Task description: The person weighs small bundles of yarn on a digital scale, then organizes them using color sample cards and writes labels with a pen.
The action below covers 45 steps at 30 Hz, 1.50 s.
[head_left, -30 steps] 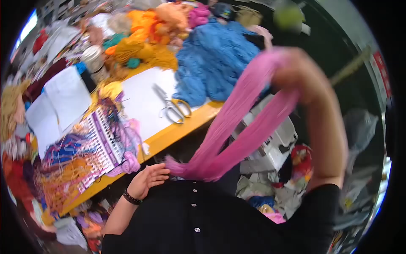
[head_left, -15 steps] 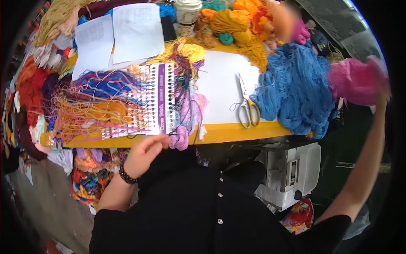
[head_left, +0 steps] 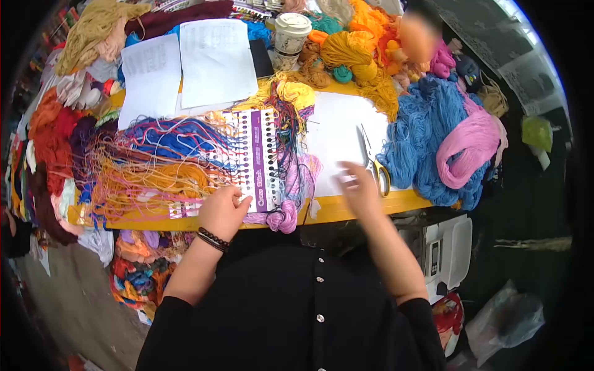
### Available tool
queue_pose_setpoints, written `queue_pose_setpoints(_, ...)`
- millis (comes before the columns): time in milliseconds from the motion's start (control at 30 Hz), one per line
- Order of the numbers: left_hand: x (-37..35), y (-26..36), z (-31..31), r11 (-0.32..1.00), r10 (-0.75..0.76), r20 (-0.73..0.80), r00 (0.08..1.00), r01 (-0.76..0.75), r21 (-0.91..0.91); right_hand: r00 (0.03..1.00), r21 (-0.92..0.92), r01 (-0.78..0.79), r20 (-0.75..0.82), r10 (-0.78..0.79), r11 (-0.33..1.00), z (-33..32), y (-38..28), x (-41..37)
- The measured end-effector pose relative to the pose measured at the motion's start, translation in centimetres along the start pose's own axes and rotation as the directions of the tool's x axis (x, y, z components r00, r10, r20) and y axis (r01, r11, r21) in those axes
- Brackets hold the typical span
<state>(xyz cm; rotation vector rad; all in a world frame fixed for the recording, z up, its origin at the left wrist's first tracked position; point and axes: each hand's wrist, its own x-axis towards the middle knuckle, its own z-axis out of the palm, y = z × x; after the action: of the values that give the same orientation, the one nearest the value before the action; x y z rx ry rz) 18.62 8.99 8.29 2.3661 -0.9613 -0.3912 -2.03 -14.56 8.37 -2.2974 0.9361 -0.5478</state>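
My left hand (head_left: 224, 212) rests at the lower edge of the punched thread card (head_left: 257, 161), thumb and fingers curled close together; what they hold, if anything, is too small to name. Colored threads hang from the card to the left. My right hand (head_left: 360, 190) is blurred over the front of the white sheet (head_left: 337, 139), fingers apart, with nothing seen in it. Scissors (head_left: 375, 162) lie just right of it. A pink skein (head_left: 468, 148) lies on the blue yarn (head_left: 414, 117). A lilac bundle (head_left: 283, 217) sits at the card's lower right.
Printed papers (head_left: 216, 62), a lidded cup (head_left: 291, 38) and orange and mustard yarn (head_left: 349, 52) fill the back of the yellow table (head_left: 402, 201). Red yarn (head_left: 52, 142) is heaped at left. A white device (head_left: 442, 253) stands below the table at right.
My right hand has let go of the pink skein, now on the blue yarn, and has come left to the white sheet. My left hand has moved onto the card's lower edge.
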Motion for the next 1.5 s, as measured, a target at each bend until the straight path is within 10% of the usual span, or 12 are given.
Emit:
queue_pose_setpoints(100,-0.2,-0.6,0.8,0.995,0.101,0.028,0.995,-0.101,0.022,0.981,0.395,-0.076,0.194,-0.002,0.915,8.5,-5.3,0.8)
queue_pose_setpoints(233,-1.0,-0.4,-0.5,0.972,0.231,0.002,0.973,-0.231,-0.048,0.921,0.128,-0.261,0.329,0.207,0.957,9.8,-9.7,3.9)
queue_pose_setpoints(633,5.4,1.1,-9.1,0.932,0.278,0.121,0.953,-0.237,-0.274,0.943,0.303,0.309,-0.219,-0.25,0.901,-3.9,-22.9,3.4)
queue_pose_setpoints(733,9.7,-3.5,-11.3,0.251,0.206,-0.263,0.942,-0.311,-0.917,0.945,0.401,0.229,-0.309,-0.104,0.887,-9.5,-21.7,3.8)
queue_pose_setpoints(800,9.3,-5.1,-14.1,0.503,0.326,-0.433,0.841,-0.542,-0.673,0.938,0.469,0.132,-0.343,0.043,0.873,-12.6,-18.9,4.6)
queue_pose_setpoints(867,11.5,-10.5,-15.0,0.017,0.171,-0.312,0.934,-0.32,-0.947,0.913,0.387,0.082,-0.398,0.086,0.919,-16.0,-14.2,5.2)
queue_pose_setpoints(933,10.4,-13.5,-15.9,0.473,0.142,-0.372,0.917,-0.393,-0.788,0.884,0.624,-0.009,-0.36,0.297,0.781,-18.9,-10.4,5.2)
queue_pose_setpoints(1067,9.7,-22.6,-21.5,-0.122,-0.302,-0.097,0.948,-0.139,-0.983,0.708,0.604,-0.045,-0.543,0.452,0.796,-28.2,-1.0,4.0)
queue_pose_setpoints(1100,9.3,-24.3,-23.1,-0.155,-0.457,-0.08,0.886,-0.168,-0.974,0.704,0.17,-0.185,-0.664,0.252,0.968,-31.1,1.4,2.6)
queue_pose_setpoints(1167,8.0,-27.8,-23.5,0.138,-0.586,-0.204,0.784,-0.151,-0.979,0.495,0.356,-0.154,-0.78,0.383,0.922,-29.9,-3.0,2.2)
queue_pose_setpoints(1267,7.1,-27.8,-20.7,0.846,-0.287,-0.368,0.885,0.053,-0.53,0.736,0.277,-0.057,-0.638,0.228,0.959,-26.2,-2.5,4.1)
queue_pose_setpoints(1500,6.0,-15.8,-11.3,0.997,-0.063,-0.008,0.998,0.063,-0.049,0.917,0.752,-0.377,0.224,0.329,0.541,1.5,-15.8,5.6)
